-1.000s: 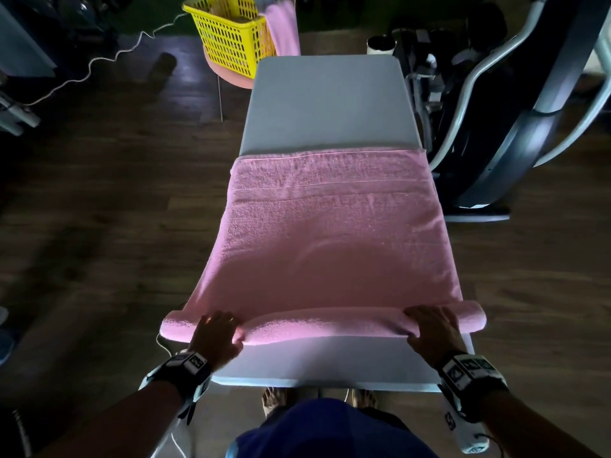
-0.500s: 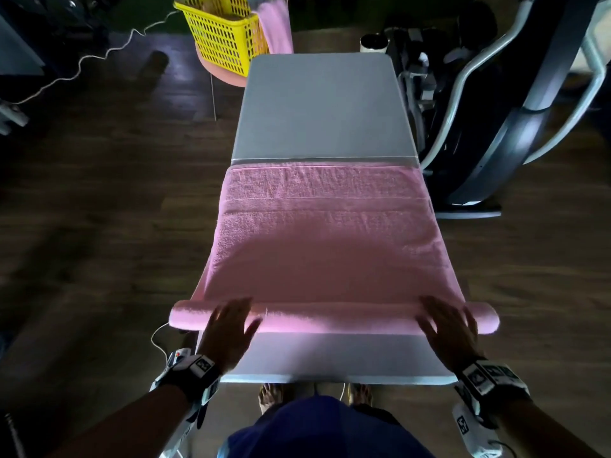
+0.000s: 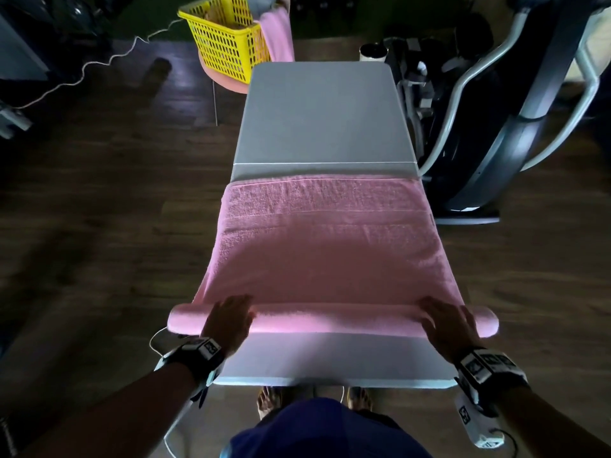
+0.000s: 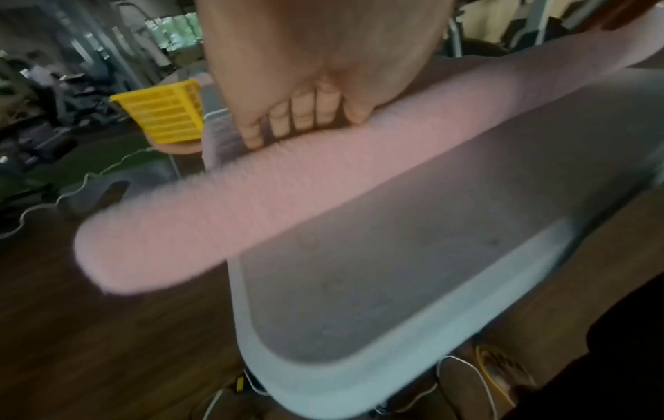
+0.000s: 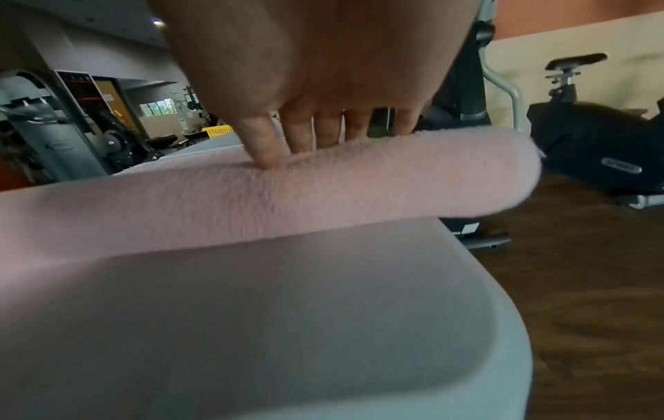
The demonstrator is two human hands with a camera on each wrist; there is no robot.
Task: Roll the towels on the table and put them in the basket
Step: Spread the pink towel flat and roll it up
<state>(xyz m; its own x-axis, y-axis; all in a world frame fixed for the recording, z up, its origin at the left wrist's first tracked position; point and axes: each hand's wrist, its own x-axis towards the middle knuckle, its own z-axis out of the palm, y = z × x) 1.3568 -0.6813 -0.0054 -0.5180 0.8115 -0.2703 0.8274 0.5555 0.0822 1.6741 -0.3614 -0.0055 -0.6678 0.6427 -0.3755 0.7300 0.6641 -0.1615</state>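
Note:
A pink towel (image 3: pixel 327 246) lies spread across the grey table (image 3: pixel 320 117), its near end wound into a roll (image 3: pixel 334 320) that overhangs both table sides. My left hand (image 3: pixel 228 317) lies flat on the roll's left part, fingers straight and pressing down (image 4: pixel 294 116). My right hand (image 3: pixel 446 320) rests the same way on the roll's right part (image 5: pixel 323 133). The roll (image 4: pixel 251 204) (image 5: pixel 251 199) looks thick and even in both wrist views. A yellow basket (image 3: pixel 228 44) stands beyond the table's far left corner, with another pink towel (image 3: pixel 277 38) draped over its rim.
The basket sits on a pink stool (image 3: pixel 224 81). Exercise machines (image 3: pixel 489 120) crowd the table's right side. A white cable (image 3: pixel 99 64) snakes over the dark wooden floor at the left. The table's far half is bare grey surface.
Both hands went from gripping the roll to lying flat on it. The roll has moved forward over the towel and grown more even; more bare table shows in front of me.

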